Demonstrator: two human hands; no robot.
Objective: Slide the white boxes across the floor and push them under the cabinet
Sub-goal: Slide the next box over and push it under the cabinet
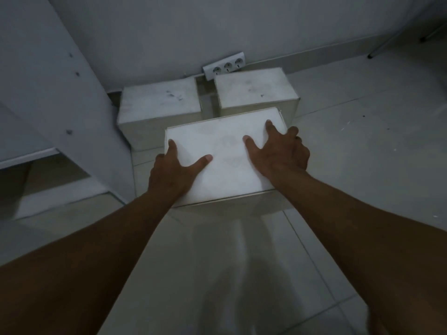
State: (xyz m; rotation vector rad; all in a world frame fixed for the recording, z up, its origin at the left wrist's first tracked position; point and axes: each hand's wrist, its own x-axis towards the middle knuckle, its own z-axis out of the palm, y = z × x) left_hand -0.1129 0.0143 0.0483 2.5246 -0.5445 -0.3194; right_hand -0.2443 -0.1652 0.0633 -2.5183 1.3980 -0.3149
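Three white boxes stand on the tiled floor. The nearest white box [225,163] is in the middle of the view, and both my hands grip it. My left hand [173,172] clasps its left edge with the thumb lying on the lid. My right hand [280,153] holds the right edge, with two fingers on the lid and the rest over the side. Behind it stand a left box [157,100] and a right box [254,91], close to the wall. The grey cabinet [48,93] rises at the left, with a dark gap [48,170] beneath it.
A white power strip [223,66] with three sockets leans on the wall behind the two far boxes. Thin dark furniture legs [387,44] show at the top right. Pale floor tiles [362,153] stretch to the right and toward me.
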